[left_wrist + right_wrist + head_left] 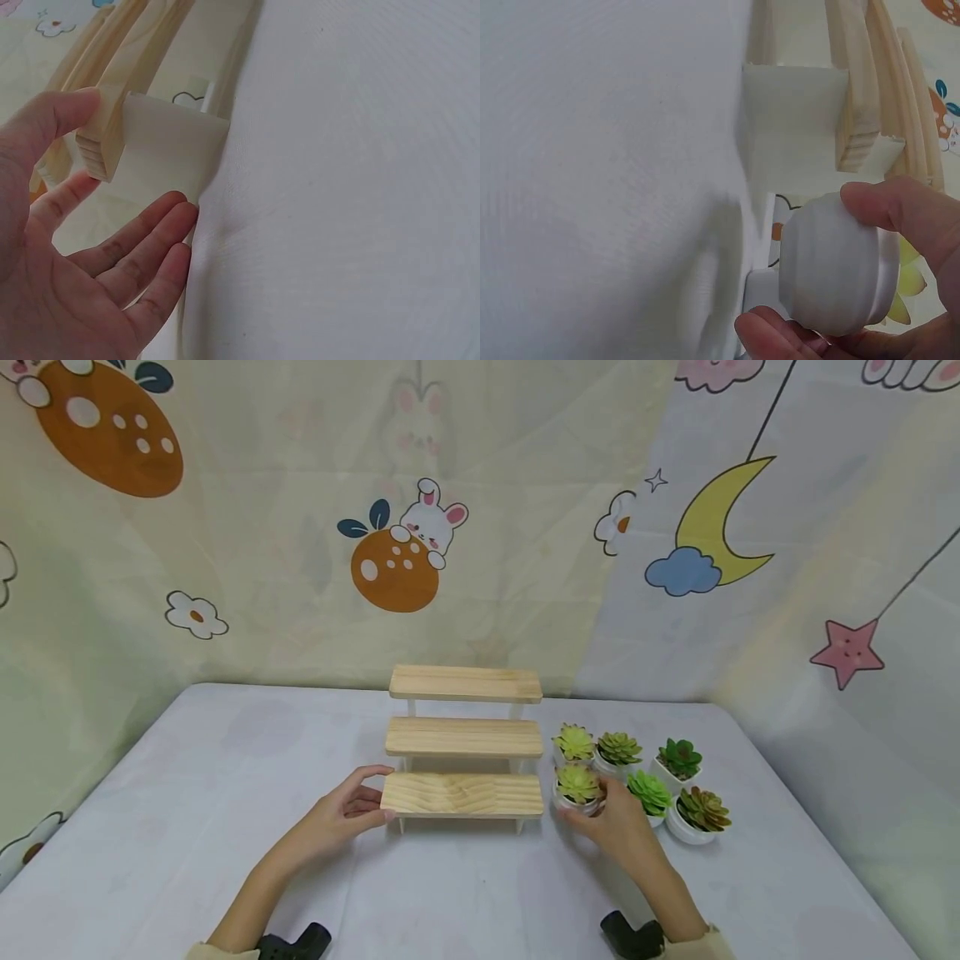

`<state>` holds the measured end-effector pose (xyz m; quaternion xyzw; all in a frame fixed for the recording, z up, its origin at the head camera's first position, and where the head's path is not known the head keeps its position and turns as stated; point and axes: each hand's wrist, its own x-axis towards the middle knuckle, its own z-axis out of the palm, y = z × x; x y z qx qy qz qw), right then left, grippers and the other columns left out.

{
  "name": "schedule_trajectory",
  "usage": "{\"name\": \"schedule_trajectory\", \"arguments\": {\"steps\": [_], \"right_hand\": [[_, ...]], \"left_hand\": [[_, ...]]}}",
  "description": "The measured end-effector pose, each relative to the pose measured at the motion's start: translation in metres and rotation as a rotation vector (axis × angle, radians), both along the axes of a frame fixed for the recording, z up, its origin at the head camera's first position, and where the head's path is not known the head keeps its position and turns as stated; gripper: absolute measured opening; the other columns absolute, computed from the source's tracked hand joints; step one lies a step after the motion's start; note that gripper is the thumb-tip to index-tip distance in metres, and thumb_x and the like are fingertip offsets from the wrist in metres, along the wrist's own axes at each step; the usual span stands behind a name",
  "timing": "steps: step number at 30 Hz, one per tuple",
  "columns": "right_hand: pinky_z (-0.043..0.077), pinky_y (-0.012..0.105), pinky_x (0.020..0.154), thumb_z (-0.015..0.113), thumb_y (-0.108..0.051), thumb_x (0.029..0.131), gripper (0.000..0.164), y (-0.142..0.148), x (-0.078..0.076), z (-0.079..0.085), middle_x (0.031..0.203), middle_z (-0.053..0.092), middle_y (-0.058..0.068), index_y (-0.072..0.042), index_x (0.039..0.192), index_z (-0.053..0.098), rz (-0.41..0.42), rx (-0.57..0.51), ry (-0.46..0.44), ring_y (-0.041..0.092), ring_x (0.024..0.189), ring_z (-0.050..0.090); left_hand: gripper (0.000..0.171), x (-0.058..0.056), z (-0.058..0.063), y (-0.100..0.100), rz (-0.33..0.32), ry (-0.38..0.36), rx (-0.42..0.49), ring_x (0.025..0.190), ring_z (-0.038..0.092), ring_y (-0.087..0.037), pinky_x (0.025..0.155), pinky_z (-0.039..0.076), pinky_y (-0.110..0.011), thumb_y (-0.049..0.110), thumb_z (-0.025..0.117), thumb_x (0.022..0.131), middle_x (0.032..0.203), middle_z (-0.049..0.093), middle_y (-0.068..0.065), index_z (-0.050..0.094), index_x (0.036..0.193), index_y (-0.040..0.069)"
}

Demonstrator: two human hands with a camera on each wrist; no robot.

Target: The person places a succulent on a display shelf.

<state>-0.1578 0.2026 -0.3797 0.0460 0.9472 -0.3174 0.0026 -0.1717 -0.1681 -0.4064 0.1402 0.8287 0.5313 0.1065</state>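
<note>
Keeping the pot (832,262) level calls for a light, even pinch; the right hand (618,818) grasps its sides below the leaves (577,783), just right of the bottom shelf (461,793). The left hand (351,803) grips that shelf's left end between thumb and index finger, a sensible brace. 5 other plants (703,811) crowd behind and to the right, and could get knocked. I cannot tell whether the pot touches the table (225,827).

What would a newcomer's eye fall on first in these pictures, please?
Probably the three-tier wooden stand in the middle of the white tabletop, its lowest shelf held by the left hand. To its right are six potted succulents, one held in the right hand. Upper right, a yellow crescent moon decorates the backdrop.
</note>
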Motion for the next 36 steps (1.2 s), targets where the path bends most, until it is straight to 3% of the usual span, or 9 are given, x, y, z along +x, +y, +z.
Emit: {"name": "schedule_trajectory", "arguments": {"steps": [23,36], "right_hand": [[0.042,0.027,0.061,0.074,-0.037,0.077,0.077,-0.010,0.011,0.022,0.104,0.057,0.016,0.006,0.131,0.040,-0.009,-0.045,0.081,0.019,0.084,0.054],[0.041,0.024,0.061,0.081,-0.034,0.070,0.075,-0.032,0.020,0.021,0.093,0.056,0.010,0.005,0.125,0.048,0.046,-0.074,0.150,0.016,0.078,0.049]], "left_hand": [[0.057,0.000,-0.001,0.001,-0.015,0.030,-0.009,0.099,0.060,-0.020,0.085,0.048,-0.028,0.026,0.067,0.086,0.109,0.059,-0.015,0.039,0.135,0.017],[0.057,-0.001,-0.002,0.000,-0.019,0.042,-0.018,0.100,0.059,-0.021,0.083,0.048,-0.024,0.027,0.067,0.086,0.108,0.059,-0.015,0.039,0.135,0.016]]}}
